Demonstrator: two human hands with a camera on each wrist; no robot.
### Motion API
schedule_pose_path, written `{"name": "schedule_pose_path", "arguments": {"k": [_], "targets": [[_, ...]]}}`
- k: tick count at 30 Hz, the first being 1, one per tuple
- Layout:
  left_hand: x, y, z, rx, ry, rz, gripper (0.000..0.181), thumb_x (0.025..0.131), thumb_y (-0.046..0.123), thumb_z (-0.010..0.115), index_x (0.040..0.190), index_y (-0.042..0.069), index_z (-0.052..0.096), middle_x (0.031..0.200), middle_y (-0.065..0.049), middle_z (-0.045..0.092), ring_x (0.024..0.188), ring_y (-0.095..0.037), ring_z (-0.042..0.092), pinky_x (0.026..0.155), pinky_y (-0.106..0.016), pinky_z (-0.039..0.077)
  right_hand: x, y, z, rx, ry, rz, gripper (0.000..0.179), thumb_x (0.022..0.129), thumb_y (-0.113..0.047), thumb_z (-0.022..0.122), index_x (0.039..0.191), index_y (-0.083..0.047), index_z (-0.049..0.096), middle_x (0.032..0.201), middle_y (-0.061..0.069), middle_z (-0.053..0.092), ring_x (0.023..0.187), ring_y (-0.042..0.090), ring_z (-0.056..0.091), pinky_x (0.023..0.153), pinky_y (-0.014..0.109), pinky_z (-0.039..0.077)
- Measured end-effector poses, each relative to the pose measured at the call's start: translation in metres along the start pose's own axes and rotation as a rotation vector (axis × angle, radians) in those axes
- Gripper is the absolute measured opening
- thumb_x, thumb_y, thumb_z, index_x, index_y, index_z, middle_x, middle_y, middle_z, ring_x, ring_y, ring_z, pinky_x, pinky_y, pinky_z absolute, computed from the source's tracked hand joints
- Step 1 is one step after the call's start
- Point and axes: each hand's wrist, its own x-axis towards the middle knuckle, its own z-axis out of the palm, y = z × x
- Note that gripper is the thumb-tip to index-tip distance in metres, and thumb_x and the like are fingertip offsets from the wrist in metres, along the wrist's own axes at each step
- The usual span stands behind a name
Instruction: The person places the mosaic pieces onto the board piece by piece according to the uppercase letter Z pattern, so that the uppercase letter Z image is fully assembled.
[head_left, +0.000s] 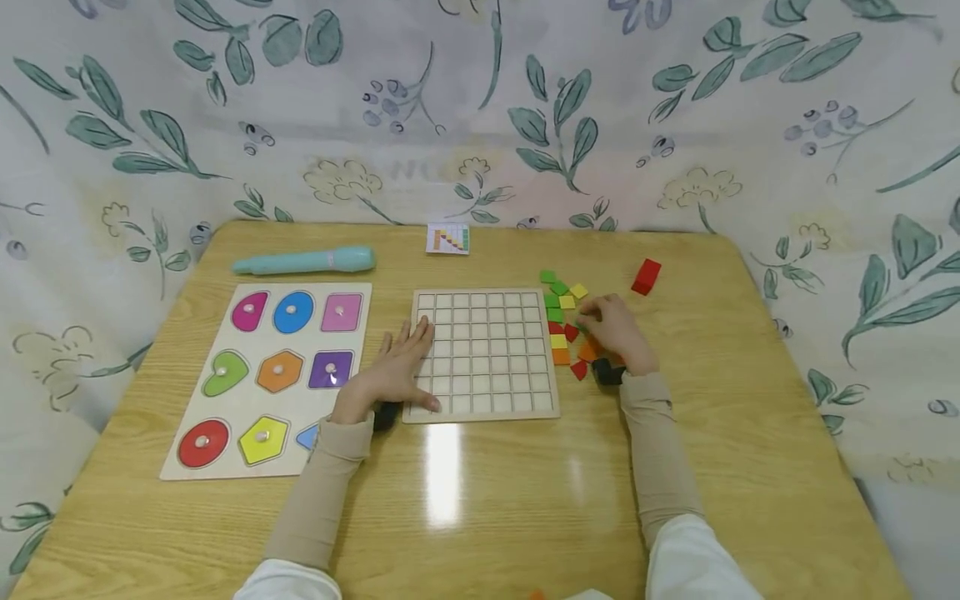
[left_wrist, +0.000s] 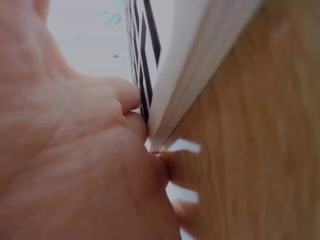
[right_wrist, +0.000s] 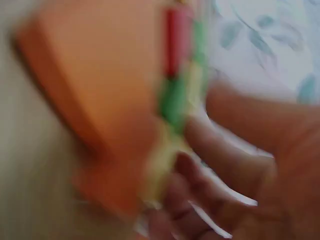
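A wooden grid board (head_left: 483,418) with square cells lies flat on the table. My left hand (head_left: 393,371) rests across its left edge, fingers spread and thumb on the lower left corner. In the left wrist view, the hand (left_wrist: 85,145) touches the board's edge (left_wrist: 180,65). My right hand (head_left: 611,325) reaches down among small coloured tiles right of the board, fingertips close together. Near it lie a green tile (head_left: 555,315), a yellow tile (head_left: 567,302), and a red tile (head_left: 578,370). The blurred right wrist view shows a large-looking orange tile (right_wrist: 105,90); whether the fingers pinch a tile is unclear.
A shape puzzle board (head_left: 292,433) with knobbed pieces lies at left, a teal pen-like stick (head_left: 303,261) behind it. A small pattern card (head_left: 447,239) sits at the back edge. One red block (head_left: 646,277) lies at the back right. Floral cloth (head_left: 480,125) hangs behind the table.
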Motion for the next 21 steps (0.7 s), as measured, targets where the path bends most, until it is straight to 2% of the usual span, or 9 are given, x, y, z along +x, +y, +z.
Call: {"name": "schedule_pose_path", "arguments": {"k": [3,7,11,15,18,21], "targets": [[0.001,-0.002,0.001,-0.014,-0.004,0.014,0.133,0.066,0.047,0.084,0.154,0.001,-0.004,0.162,-0.017,-0.015,0.147,-0.039,-0.021,0.115,-0.062,-0.016,-0.004,0.0,-0.004,-0.015,-0.025,-0.007,0.04,0.093,-0.018,0.064,0.124,0.007,0.057,0.131,0.029,0.045,0.12,0.043,0.044,0.107,0.054,0.038],[0.001,-0.005,0.002,-0.016,-0.004,0.015,0.132,0.067,0.047,0.084,0.154,0.001,-0.005,0.162,-0.017,-0.016,0.146,-0.039,-0.023,0.115,-0.061,-0.017,-0.003,-0.005,-0.002,-0.053,0.0,-0.026,0.036,0.091,-0.015,0.065,0.118,0.007,0.059,0.123,0.027,0.051,0.112,0.04,0.05,0.101,0.051,0.043],[0.001,-0.006,0.004,-0.018,-0.001,0.012,0.133,0.067,0.049,0.083,0.154,0.001,-0.005,0.161,-0.017,-0.016,0.146,-0.04,-0.023,0.115,-0.06,-0.018,0.004,-0.011,0.003,0.068,0.062,-0.028,0.027,0.09,-0.009,0.064,0.111,0.005,0.059,0.109,0.024,0.06,0.1,0.036,0.056,0.091,0.046,0.048],[0.0,-0.006,0.005,-0.02,0.0,0.017,0.134,0.066,0.05,0.083,0.154,0.001,-0.005,0.162,-0.017,-0.015,0.146,-0.04,-0.022,0.115,-0.06,-0.017,0.016,-0.027,0.011,0.229,0.149,0.005,0.024,0.091,-0.011,0.062,0.11,0.003,0.06,0.107,0.023,0.065,0.099,0.035,0.062,0.087,0.043,0.051],[0.0,-0.006,0.004,-0.026,0.004,0.023,0.133,0.067,0.049,0.083,0.154,0.001,-0.005,0.162,-0.017,-0.015,0.147,-0.04,-0.022,0.115,-0.06,-0.017,0.032,-0.05,0.021,0.378,0.178,0.012,0.025,0.092,-0.012,0.061,0.112,0.003,0.06,0.11,0.022,0.064,0.1,0.033,0.063,0.083,0.038,0.054],[0.0,-0.006,0.003,-0.031,0.003,0.029,0.133,0.067,0.05,0.083,0.154,0.001,-0.004,0.162,-0.017,-0.015,0.146,-0.04,-0.022,0.116,-0.06,-0.018,0.049,-0.084,0.037,0.509,0.142,-0.004,0.026,0.092,-0.012,0.062,0.114,0.002,0.061,0.109,0.02,0.065,0.091,0.028,0.066,0.073,0.029,0.055]]}}
